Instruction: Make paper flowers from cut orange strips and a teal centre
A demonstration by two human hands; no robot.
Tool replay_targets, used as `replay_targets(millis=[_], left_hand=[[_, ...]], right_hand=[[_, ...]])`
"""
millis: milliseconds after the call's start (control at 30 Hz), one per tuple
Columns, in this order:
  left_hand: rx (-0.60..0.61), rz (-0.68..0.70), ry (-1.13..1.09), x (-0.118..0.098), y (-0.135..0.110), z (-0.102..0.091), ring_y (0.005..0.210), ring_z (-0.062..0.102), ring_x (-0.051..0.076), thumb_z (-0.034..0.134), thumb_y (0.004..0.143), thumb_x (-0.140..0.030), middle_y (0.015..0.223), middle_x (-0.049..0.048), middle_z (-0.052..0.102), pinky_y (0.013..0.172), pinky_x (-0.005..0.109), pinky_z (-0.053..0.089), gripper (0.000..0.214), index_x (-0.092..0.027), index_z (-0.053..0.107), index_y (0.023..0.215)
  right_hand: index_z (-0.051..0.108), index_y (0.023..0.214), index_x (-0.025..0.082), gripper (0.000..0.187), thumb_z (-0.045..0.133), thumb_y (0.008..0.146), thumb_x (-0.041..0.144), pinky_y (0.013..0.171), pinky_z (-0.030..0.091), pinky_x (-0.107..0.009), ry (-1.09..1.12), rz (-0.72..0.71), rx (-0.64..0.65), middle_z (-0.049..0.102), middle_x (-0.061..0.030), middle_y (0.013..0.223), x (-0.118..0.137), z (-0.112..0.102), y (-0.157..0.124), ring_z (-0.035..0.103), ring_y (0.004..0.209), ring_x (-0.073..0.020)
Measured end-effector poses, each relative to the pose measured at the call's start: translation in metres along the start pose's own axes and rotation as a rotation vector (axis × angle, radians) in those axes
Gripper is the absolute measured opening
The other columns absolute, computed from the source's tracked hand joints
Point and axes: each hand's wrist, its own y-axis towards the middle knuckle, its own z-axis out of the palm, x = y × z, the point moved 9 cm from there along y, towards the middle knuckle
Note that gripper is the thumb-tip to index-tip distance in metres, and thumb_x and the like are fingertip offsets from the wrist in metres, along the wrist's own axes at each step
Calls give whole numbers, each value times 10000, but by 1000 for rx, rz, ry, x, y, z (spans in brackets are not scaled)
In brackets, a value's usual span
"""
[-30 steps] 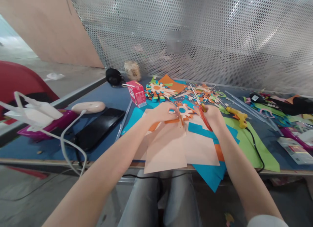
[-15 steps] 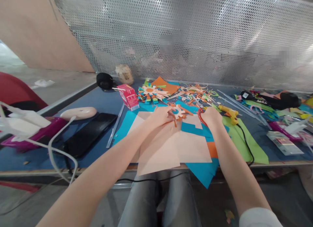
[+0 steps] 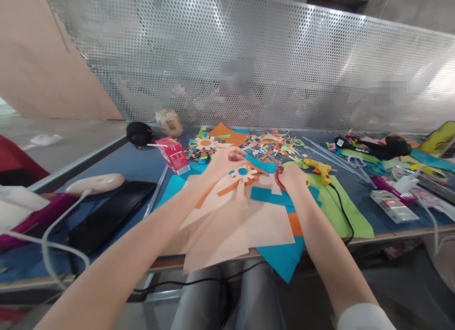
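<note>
Right hand [image 3: 294,177] is gripping scissors [image 3: 277,179] right of the paper flower [image 3: 250,172], which is lying on pale sheets [image 3: 220,233]. Left hand [image 3: 229,158] is hovering behind the flower by blue paper [image 3: 261,165]; cannot tell its grip.

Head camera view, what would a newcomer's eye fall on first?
Probably the peach paper flower cutout near the middle of the table, by the left hand, and the red-handled scissors in the right hand. Next, the colourful paper scraps beyond the hands, in front of the perforated metal panel. The pink carton to the left and yellow glue gun to the right would likely stand out too.
</note>
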Motion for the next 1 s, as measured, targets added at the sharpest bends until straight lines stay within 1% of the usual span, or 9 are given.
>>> replay_targets(millis=[100,300,400,467,533,633,800,900,1000], left_hand=[[-91,67,12,-18,42,0,750,649,168,659,629,-260,788,64,687,705,285,508,228,-141,601,815],[-192,192,61,-33,127,36,791,645,150,592,701,-253,857,87,689,764,271,494,211,-119,609,863],[-96,124,284,-16,150,61,902,630,160,533,736,-208,974,96,678,829,273,469,261,-118,607,969],[-5,103,363,-3,153,70,947,618,205,593,671,-179,1005,105,673,859,300,455,290,-116,633,951],[51,104,397,6,147,69,985,601,245,631,638,-203,1029,115,666,887,321,435,316,-114,650,941],[99,138,490,9,124,53,1033,575,239,560,719,-280,1103,107,637,904,311,413,349,-135,628,1029],[157,47,592,14,63,6,861,623,192,541,725,-322,932,83,682,747,246,455,347,-134,623,1005],[355,-26,618,20,17,2,753,624,176,574,687,-298,852,65,690,656,227,449,289,-130,629,916],[396,-111,639,23,-20,0,751,621,188,583,674,-319,845,51,683,639,235,446,306,-160,610,934]], right_hand=[[620,1040,100,323,481,790,248,743,496,-390,16,1,19,620,-202,1078,1,1,-2,603,994,-281],[587,1081,76,338,459,793,197,739,499,-404,26,-8,30,605,-211,1106,4,-2,-7,587,1028,-293],[582,1090,79,345,473,787,205,739,501,-392,18,4,28,598,-208,1119,0,-4,-7,591,1022,-288],[578,1101,75,364,488,785,230,739,501,-386,8,18,24,591,-214,1128,-4,-5,-6,586,1028,-295],[588,1092,74,354,481,786,215,743,499,-376,-7,28,27,592,-215,1126,-7,-6,-5,582,1034,-299],[608,1070,74,333,439,797,160,774,488,-364,-36,7,36,604,-208,1112,-7,-4,-3,574,1051,-297],[608,1076,82,336,474,782,176,854,454,-347,-88,-93,41,614,-205,1090,1,-2,-4,566,1069,-280],[605,1085,99,356,513,754,191,846,458,-348,-118,-114,53,615,-203,1091,1,0,-4,570,1062,-283],[606,1082,101,383,552,716,198,842,458,-341,-142,-122,66,622,-192,1080,0,1,-2,574,1052,-280]])
